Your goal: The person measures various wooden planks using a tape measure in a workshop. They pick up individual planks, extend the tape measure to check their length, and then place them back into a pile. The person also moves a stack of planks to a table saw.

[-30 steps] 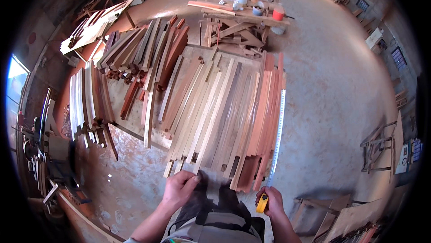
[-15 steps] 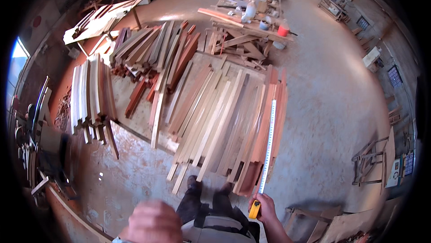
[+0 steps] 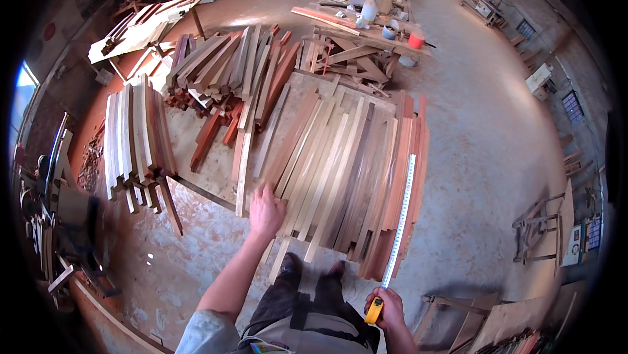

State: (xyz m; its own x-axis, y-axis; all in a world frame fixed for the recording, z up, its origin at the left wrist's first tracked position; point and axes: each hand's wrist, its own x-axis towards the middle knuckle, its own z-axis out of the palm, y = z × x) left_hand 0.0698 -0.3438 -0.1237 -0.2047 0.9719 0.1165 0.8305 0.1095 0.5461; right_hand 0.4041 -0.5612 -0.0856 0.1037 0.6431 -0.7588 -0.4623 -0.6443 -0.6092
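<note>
My right hand (image 3: 390, 307) is wrapped around a yellow tape measure (image 3: 374, 311) at the lower right. Its pale blade (image 3: 400, 223) runs out, away from me, over the reddish boards (image 3: 387, 190) on the right of the row. My left arm reaches forward, and my left hand (image 3: 266, 212) is at the near left ends of the light wooden strips (image 3: 327, 171). Its fingers are bent in and closed; whatever they hold, if anything, is hidden. The strips lie side by side, with uneven near ends just beyond my shoes.
On the left stands a stack of pale and brown timber (image 3: 140, 135). Behind it is a loose pile of long pieces (image 3: 222, 69). A cluttered workbench (image 3: 409, 46) with bottles and a red container (image 3: 416, 40) is farther back. Wooden frames (image 3: 543, 230) stand at the right.
My left hand has moved from low near my body, forward to the left strips. My right hand still holds the tape measure with its blade out; the view has shifted slightly.
</note>
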